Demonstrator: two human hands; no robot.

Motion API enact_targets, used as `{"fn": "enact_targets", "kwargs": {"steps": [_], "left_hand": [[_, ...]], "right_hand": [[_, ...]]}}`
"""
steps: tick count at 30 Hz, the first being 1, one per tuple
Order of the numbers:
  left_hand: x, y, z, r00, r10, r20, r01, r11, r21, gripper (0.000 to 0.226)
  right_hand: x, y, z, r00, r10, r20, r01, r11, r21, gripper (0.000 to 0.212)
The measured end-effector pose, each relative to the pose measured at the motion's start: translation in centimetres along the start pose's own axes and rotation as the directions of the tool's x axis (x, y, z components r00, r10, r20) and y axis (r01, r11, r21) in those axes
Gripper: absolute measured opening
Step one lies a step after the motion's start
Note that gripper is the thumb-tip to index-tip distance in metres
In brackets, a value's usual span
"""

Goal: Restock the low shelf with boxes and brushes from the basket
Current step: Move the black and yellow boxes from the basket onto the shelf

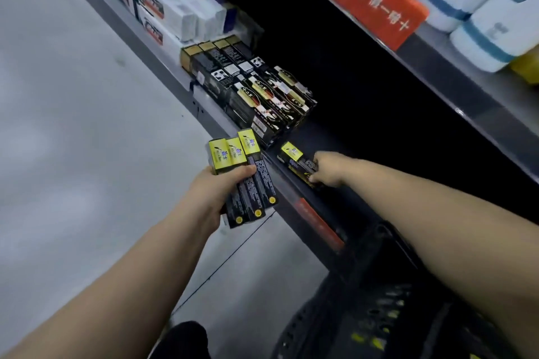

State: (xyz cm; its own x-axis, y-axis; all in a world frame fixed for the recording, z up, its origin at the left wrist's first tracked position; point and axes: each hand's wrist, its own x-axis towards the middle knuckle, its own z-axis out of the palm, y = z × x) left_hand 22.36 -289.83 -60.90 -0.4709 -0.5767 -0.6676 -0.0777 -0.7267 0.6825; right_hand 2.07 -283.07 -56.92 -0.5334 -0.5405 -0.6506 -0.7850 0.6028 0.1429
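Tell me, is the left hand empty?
No, the left hand grips three yellow-and-black boxes fanned out side by side.

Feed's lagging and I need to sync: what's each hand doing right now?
Left hand: grips three yellow-black boxes.
Right hand: grips a single yellow-black box lying on the low shelf.

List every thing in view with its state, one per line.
Left-hand grip: holds three boxes, fanned.
Right-hand grip: holds a single box lying on the low shelf.
Black boxes: stacked flat on that shelf.
White boxes: stacked farther along.
Basket: by the shelf, contents unclear.
Paper rolls: upright, upper shelf.
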Motion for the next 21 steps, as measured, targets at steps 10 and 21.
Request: {"fn": "enact_targets", "kwargs": {"steps": [10, 21], "left_hand": [[0.4, -0.4, 0.3, 0.998, 0.015, 0.057, -0.015, 1.000, -0.006, 0.026], [0.4, 0.5, 1.4, 0.988, 0.048, 0.145, -0.043, 0.998, -0.041, 0.038]], "right_hand": [[1.9, -0.6, 2.3, 0.994, -0.038, -0.102, 0.051, 0.990, 0.133, 0.051], [-1.7, -1.7, -1.8, 0.960, -0.278, 0.039, 0.143, 0.604, 0.784, 0.038]]}}
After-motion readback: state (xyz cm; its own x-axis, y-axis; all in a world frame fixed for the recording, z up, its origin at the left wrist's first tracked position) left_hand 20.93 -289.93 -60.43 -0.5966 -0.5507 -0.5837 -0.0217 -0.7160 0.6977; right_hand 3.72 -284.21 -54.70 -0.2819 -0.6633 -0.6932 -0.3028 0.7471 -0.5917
